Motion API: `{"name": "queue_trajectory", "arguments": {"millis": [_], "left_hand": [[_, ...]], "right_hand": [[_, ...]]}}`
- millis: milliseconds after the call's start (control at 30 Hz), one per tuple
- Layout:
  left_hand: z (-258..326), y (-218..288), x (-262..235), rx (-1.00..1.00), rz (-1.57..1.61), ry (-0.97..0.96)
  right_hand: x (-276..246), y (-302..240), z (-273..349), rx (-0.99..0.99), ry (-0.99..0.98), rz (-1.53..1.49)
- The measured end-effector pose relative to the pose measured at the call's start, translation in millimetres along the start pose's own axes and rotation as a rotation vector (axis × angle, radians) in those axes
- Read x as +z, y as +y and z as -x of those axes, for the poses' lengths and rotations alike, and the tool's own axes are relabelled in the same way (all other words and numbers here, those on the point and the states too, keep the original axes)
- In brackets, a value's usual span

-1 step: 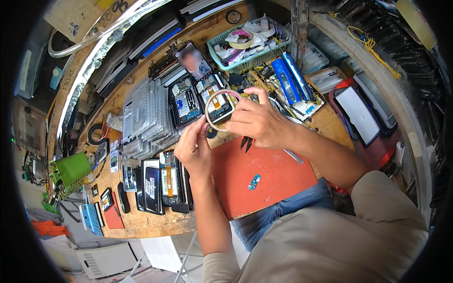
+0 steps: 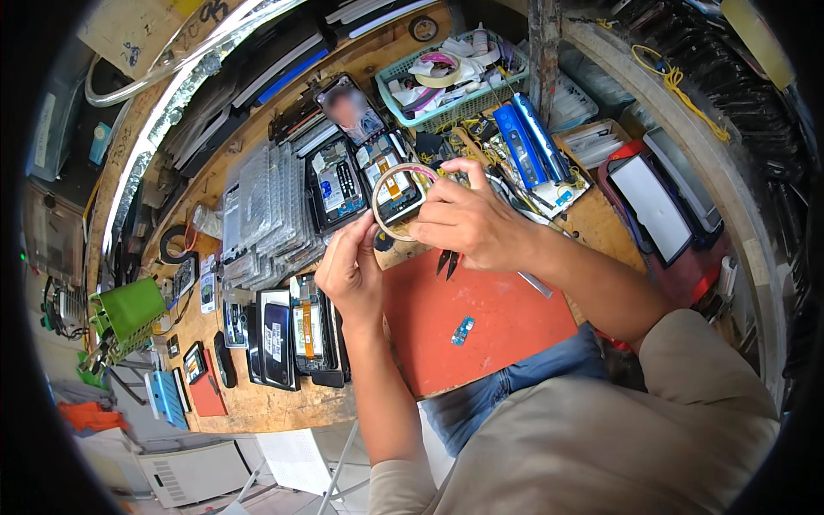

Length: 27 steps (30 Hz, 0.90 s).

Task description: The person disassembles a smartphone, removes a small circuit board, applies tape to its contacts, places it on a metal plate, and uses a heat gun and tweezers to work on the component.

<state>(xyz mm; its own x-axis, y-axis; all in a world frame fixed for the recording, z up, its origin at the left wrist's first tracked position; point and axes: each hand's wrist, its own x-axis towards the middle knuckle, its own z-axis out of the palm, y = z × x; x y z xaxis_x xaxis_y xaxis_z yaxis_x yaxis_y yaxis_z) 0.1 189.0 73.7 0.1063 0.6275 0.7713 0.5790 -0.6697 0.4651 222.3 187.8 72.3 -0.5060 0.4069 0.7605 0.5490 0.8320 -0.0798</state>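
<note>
1. Holding a roll of tape (image 2: 396, 199) up above the tabletop (image 2: 257, 403), the right hand (image 2: 468, 221) has its fingers curled around the ring's right side, thumb and fingertips pinching the rim.
2. Working at the roll's lower left edge, the left hand (image 2: 350, 268) has thumb and forefinger pressed together, as if picking at the free end of the tape; the end itself is too small to make out.
3. Judging from that, the step in hand looks like finding and lifting the tape's end. The next move calls for a steady roll in the right hand and a fine nail grip on the left, pulling away from the ring without letting the strip fold on itself.
4. Just below the hands lies a red mat (image 2: 481, 322) with a small blue circuit board (image 2: 463, 330) on it and dark tweezers (image 2: 448, 262) at its upper edge.
5. Opened phones (image 2: 343, 184) lie behind the roll, more of them in a row (image 2: 287, 330) left of the mat, and a green basket (image 2: 446, 81) of odds and ends sits farther back.
</note>
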Motion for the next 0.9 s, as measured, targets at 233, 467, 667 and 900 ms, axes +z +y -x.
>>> {"name": "queue_trajectory", "arguments": {"millis": [233, 467, 667, 900], "left_hand": [[-5.4, -1.3, -10.3, -0.005, 0.056, -0.07], [-3.1, -3.8, -6.7, -0.157, 0.186, -0.058], [-4.5, -0.4, -5.7, -0.067, 0.068, -0.055], [-1.4, 5.7, 1.8, -0.165, 0.08, 0.016]], "right_hand": [[-1.2, -4.1, -2.7, -0.042, 0.028, -0.007], [-3.4, -1.1, -2.7, -0.021, -0.012, 0.048], [-1.5, -1.2, -1.9, -0.027, -0.017, 0.056], [-1.0, -6.7, -2.8, -0.006, 0.001, 0.008]]}}
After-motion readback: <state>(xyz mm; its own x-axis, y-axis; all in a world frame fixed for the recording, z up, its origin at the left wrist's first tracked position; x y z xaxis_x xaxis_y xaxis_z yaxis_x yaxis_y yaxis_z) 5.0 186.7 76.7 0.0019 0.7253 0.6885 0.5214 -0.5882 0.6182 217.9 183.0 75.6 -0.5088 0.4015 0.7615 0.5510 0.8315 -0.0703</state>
